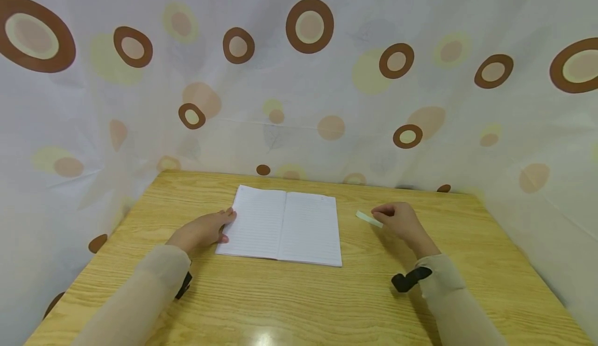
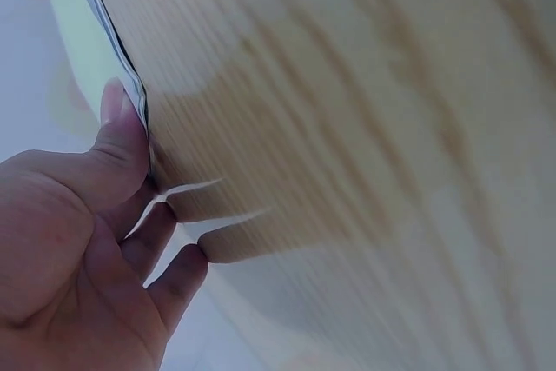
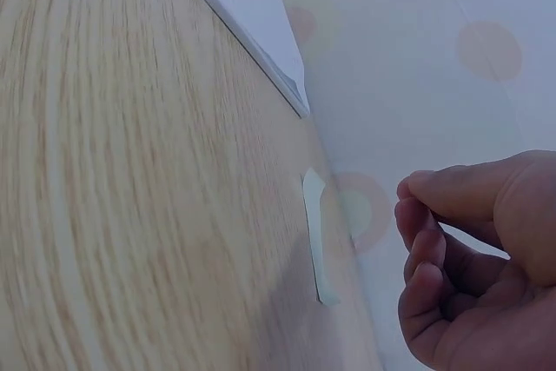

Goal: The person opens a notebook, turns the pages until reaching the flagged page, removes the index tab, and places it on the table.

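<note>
A lined notebook (image 1: 308, 229) lies spread on the wooden table with blank pages. At its left edge is my left hand (image 1: 203, 230), the thumb on the page margin and other fingertips touching the tabletop in the left wrist view. A thin pale-green paper strip (image 3: 315, 245) lies on the table to the right of the notebook, its ends slightly curled. Just past the strip's right end in the head view, my right hand (image 1: 401, 222) hovers with curled fingers. Its thumb and index fingertips (image 3: 417, 184) meet, with nothing visible between them.
A white curtain (image 1: 299, 97) with brown and beige circles hangs behind the table and along both sides. The wooden tabletop (image 1: 299, 304) reaches toward me, with a bright light reflection near the front. Black straps with small cameras (image 1: 411, 278) sit on both wrists.
</note>
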`<state>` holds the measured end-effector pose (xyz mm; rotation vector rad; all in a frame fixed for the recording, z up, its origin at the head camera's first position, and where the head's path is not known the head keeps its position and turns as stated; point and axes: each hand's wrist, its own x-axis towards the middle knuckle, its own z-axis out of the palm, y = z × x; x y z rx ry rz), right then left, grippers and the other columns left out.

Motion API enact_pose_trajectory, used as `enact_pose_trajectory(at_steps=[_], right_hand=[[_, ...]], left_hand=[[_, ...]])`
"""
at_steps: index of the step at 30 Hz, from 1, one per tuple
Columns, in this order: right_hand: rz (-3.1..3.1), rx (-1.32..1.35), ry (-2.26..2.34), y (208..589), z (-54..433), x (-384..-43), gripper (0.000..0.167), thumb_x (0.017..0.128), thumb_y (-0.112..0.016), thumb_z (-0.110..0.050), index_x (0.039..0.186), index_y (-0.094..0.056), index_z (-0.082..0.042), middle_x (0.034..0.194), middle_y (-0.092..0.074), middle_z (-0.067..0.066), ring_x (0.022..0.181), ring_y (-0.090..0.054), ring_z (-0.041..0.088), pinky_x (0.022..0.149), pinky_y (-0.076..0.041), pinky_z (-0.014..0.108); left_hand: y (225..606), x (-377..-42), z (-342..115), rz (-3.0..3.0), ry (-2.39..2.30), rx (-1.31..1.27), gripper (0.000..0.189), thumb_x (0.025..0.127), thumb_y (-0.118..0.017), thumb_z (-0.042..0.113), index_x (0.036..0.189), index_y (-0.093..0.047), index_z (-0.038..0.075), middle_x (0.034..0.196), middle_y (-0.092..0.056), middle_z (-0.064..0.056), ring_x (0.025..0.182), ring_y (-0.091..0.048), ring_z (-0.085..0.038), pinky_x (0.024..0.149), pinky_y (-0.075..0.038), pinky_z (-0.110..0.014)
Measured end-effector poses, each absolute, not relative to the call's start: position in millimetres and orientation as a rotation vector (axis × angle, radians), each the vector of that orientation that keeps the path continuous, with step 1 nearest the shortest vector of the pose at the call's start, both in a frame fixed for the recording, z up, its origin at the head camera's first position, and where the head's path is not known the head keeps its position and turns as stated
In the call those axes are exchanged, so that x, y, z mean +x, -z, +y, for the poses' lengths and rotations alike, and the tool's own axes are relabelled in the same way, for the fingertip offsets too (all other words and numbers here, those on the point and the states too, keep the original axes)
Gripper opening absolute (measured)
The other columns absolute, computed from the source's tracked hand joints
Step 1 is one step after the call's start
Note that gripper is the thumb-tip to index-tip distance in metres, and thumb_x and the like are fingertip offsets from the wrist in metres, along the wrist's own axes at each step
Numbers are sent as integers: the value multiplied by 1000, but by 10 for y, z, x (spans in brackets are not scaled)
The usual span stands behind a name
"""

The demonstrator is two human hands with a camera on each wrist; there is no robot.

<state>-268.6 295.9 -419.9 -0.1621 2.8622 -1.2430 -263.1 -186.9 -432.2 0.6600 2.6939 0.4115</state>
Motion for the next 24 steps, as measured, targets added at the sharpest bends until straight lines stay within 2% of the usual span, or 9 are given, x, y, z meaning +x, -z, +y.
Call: enact_pose_trajectory(at_steps=[7,14,24], right_hand=[[2860,-178,1260,4214,2899,-2683,31,100,-61,-24,117,-70,0,112,-66,15,96,-61,25,76,-52,35],[2933,-241,1216,4188,2793,-2661,26,98,-64,-21,111,-72,0,103,-69,12,90,-63,24,74,-53,34],[3021,-323,1172,4209,2686,-2677,18,97,-66,-19,100,-75,-4,91,-70,5,80,-61,19,69,-51,34]], left_hand=[[4392,-2668,-1898,2718,-407,652,70,95,-62,17,153,-29,-3,159,-20,-23,145,-21,-40,115,-21,-53],[4410,-2642,-1934,2741,-471,572,70,95,-63,18,154,-30,3,161,-20,-16,146,-21,-37,116,-21,-53],[4344,-2562,-1910,2803,-434,646,63,94,-65,16,149,-40,-2,157,-30,-18,141,-32,-40,112,-29,-53]])
